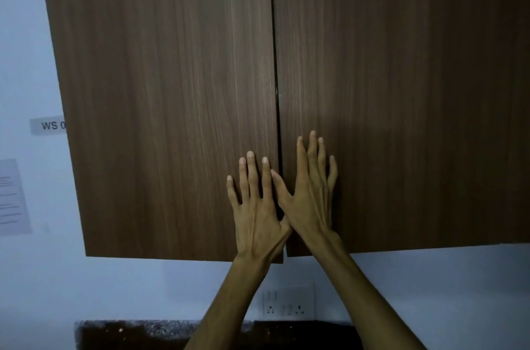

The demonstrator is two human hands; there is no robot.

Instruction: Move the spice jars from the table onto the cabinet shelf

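Both hands, left hand [256, 207] and right hand [311, 192], press flat with straight, spread fingers near the cabinet doors' [172, 91] lower meeting edges, likely shutting them.

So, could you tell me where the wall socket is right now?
In the head view the wall socket sits low on the wall, below the seam of the closed cabinet doors, between the two forearms.

Two closed dark brown wood-grain cabinet doors [172, 91] meeting at a thin centre seam, blocking the interior, open pale wall [143, 286] below them, white socket plate [288, 303] lower centre
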